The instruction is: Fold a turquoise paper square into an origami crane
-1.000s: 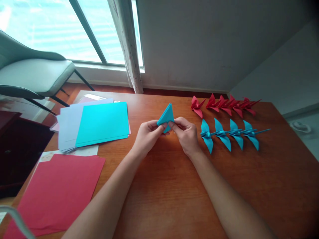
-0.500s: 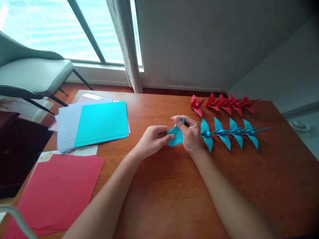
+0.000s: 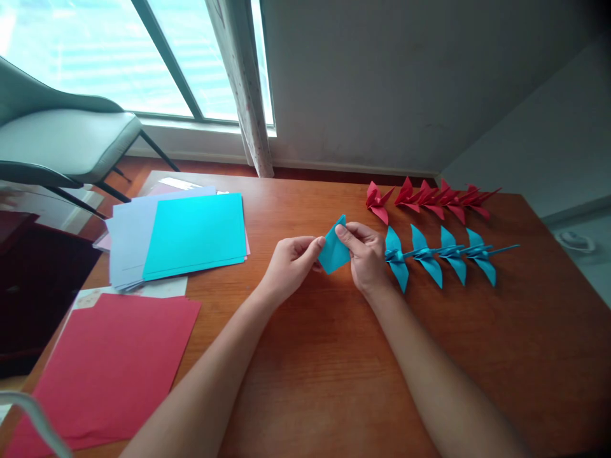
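A small folded piece of blue paper (image 3: 334,252) is held up over the middle of the table, one corner pointing up. My left hand (image 3: 294,262) pinches its left edge between thumb and fingers. On the other side my right hand (image 3: 366,254) grips its right edge, thumb on the face and fingers curled behind. Just right of that hand lies a row of blue origami cranes (image 3: 428,256), wings spread. Behind them stands a row of red origami cranes (image 3: 429,198).
Left of my hands, blue sheets (image 3: 198,235) lie on pale lilac sheets (image 3: 128,242). Nearer me is a red sheet stack (image 3: 109,369). The wooden table (image 3: 305,394) meets a wall at the back. A chair (image 3: 67,140) stands by the window, and a pale curved tube (image 3: 33,413) crosses the lower left corner.
The blue paper has turned in my hands, so its flat face and upper corner show more. My left thumb has moved up along its edge. The cranes and sheets stay put.
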A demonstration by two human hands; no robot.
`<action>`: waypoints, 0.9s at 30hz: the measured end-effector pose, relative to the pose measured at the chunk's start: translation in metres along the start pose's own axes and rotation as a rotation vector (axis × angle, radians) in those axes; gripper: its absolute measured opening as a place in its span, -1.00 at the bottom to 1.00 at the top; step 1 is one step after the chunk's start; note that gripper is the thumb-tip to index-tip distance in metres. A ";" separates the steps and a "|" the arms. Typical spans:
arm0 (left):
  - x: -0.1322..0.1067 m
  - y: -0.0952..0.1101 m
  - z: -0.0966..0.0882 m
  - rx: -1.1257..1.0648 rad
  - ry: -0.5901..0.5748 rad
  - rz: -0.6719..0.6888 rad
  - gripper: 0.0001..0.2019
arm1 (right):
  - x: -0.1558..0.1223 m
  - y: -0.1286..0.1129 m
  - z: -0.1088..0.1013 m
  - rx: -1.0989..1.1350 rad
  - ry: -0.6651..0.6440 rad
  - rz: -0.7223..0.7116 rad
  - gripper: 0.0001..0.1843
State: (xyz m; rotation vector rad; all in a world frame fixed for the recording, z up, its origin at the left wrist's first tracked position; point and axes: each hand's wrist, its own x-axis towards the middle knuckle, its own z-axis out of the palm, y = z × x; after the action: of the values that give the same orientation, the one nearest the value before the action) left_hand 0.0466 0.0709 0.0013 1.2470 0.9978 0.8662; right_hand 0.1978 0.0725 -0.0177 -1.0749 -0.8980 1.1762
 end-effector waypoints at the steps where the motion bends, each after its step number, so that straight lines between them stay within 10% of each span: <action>1: 0.000 0.000 0.000 0.014 0.020 0.005 -0.56 | 0.000 0.000 0.000 -0.013 -0.005 0.002 -0.71; 14: 0.000 -0.001 -0.004 -0.049 -0.138 -0.047 -0.72 | -0.001 0.005 0.005 -0.105 0.152 -0.165 -0.80; 27: 0.003 -0.004 0.005 -0.168 0.118 0.006 -0.75 | -0.003 0.001 0.005 -0.370 0.090 -0.285 -0.87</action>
State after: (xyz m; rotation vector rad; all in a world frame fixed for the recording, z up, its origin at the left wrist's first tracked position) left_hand 0.0520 0.0711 -0.0025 1.0672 0.9935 1.0170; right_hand 0.1928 0.0707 -0.0171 -1.2347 -1.1835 0.7360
